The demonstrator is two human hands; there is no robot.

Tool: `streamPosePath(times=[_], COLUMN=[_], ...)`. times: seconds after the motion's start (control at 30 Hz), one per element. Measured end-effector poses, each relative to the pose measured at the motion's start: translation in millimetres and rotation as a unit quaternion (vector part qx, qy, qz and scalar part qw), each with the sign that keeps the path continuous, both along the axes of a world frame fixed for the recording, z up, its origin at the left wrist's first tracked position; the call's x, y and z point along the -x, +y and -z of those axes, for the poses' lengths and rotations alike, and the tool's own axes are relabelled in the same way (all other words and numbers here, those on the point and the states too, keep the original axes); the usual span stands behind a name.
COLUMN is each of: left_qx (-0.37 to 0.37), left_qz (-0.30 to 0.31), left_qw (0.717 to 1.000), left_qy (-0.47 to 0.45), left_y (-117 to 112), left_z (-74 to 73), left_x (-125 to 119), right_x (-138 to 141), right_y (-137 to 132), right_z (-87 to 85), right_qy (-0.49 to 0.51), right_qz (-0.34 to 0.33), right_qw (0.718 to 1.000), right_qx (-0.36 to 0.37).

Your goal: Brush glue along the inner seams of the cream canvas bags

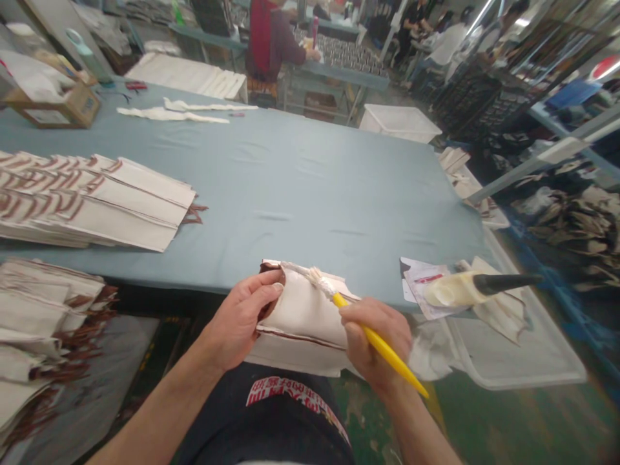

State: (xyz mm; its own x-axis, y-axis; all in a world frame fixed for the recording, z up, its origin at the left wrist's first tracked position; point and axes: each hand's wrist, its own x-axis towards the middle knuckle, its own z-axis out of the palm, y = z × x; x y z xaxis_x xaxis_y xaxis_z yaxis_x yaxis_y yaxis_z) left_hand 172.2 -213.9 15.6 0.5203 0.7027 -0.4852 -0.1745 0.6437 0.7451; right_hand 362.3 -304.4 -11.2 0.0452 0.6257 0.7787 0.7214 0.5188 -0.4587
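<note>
My left hand [242, 320] grips the left end of a cream fabric piece with dark red trim [305, 316], which lies over the near edge of the blue-grey table [300, 187] and my lap. My right hand [375, 339] is closed around a yellow-handled brush [382, 349]. The brush's pale bristles touch the top edge of the fabric piece near its middle.
A glue bottle with a black nozzle [477, 287] lies on papers at the right, above a clear plastic tray [513, 352]. Stacks of cream pieces with red trim [92, 200] lie at the left, with more [43, 323] on a lower surface. People work at far tables.
</note>
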Motion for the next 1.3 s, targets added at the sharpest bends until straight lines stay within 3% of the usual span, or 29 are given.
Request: streamPosePath(times=[0.27, 0.53, 0.8, 1.03, 1.17, 1.3], left_qx=[-0.002, 0.018, 0.012, 0.013, 0.010, 0.020], left_qz=[0.004, -0.010, -0.011, -0.005, -0.004, -0.013], left_qw=[1.000, 1.000, 1.000, 1.000, 1.000, 1.000], left_qy=[-0.014, -0.009, 0.003, 0.007, -0.010, -0.001], left_y=[0, 3, 9, 10, 13, 15], left_z=[-1.8, 1.6, 1.1, 2.1, 2.6, 5.4], left_x=[-3, 2, 3, 4, 3, 3], right_x=[10, -18, 1, 9, 9, 0], right_y=[6, 4, 11, 14, 13, 13], right_z=[-13.3, -13.5, -16.2, -4.6, -5.2, -1.2], right_qy=[-0.009, -0.117, -0.068, -0.010, -0.092, -0.158], right_qz=[-0.039, -0.059, -0.031, -0.005, -0.046, -0.041], right_qw=[0.999, 0.991, 0.997, 1.000, 0.995, 0.986], right_qx=[-0.024, 0.014, -0.013, -0.029, -0.014, 0.025])
